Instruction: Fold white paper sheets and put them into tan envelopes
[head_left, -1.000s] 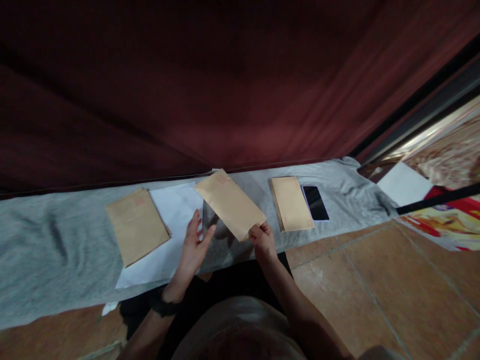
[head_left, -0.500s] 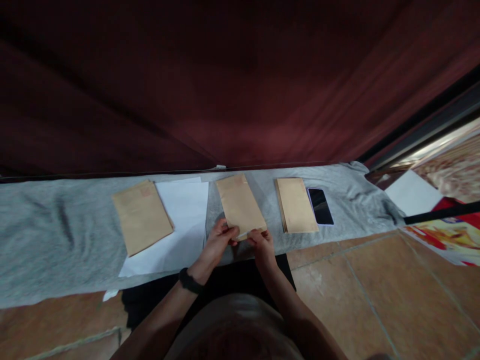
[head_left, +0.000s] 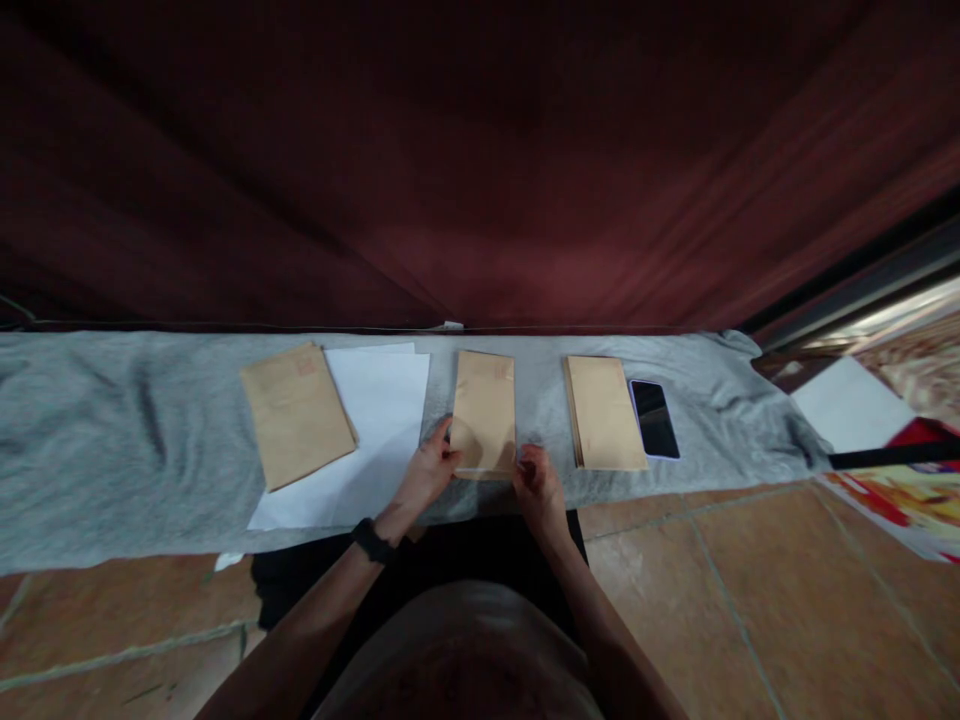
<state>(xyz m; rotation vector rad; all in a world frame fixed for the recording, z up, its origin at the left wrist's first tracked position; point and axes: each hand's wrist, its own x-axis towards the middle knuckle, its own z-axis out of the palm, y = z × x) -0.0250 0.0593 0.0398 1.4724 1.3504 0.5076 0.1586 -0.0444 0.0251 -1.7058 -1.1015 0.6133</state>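
Envelope [head_left: 484, 412] of oblong brown paper looks unfinished, left hand [head_left: 429, 472] and right hand [head_left: 540, 490] at its near corners, grips unclear.

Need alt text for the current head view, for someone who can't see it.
A person's left hand and right hand flank the near end of a brown envelope over gray cloth. At left, layered envelopes partly cover white sheets; at right, an envelope stack lies beside a dark-screened phone.
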